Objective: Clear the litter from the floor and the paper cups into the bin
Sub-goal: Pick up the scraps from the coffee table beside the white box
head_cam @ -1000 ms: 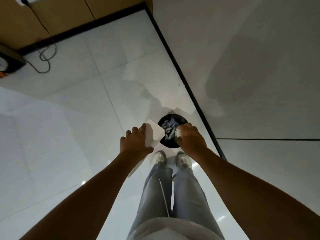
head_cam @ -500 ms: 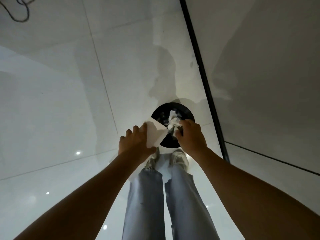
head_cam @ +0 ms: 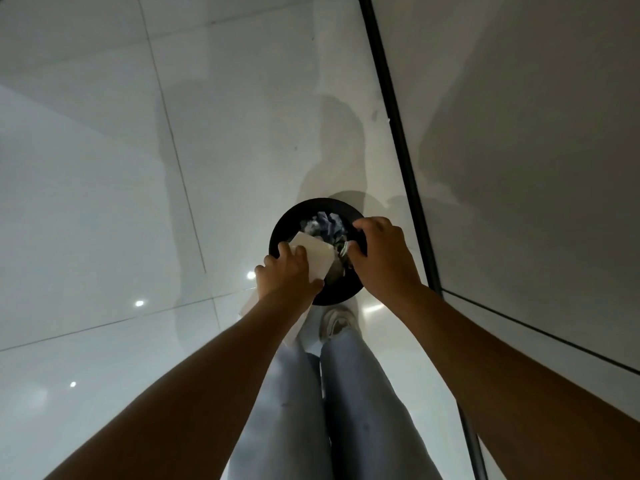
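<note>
A round black bin (head_cam: 341, 295) stands on the pale tiled floor just ahead of my feet, with crumpled paper litter (head_cam: 326, 223) inside it. My left hand (head_cam: 288, 273) grips a flat white sheet of paper (head_cam: 314, 255) and holds it tilted over the near left part of the bin's mouth; the sheet's lower end sticks out under my wrist. My right hand (head_cam: 382, 259) hovers over the bin's right rim with its fingers spread and curved, holding nothing that I can see. A small pale scrap lies just by its thumb, inside the bin.
A black skirting strip (head_cam: 398, 133) runs along the grey wall (head_cam: 519, 133) right beside the bin. My legs in light jeans and a white shoe (head_cam: 337, 322) stand directly behind the bin. Glossy floor tiles (head_cam: 104, 202) spread out to the left.
The crumpled paper my right hand pinched has left its fingers, which are now spread over the bin. My left hand has brought the white sheet further over the bin's mouth. The view has moved closer.
</note>
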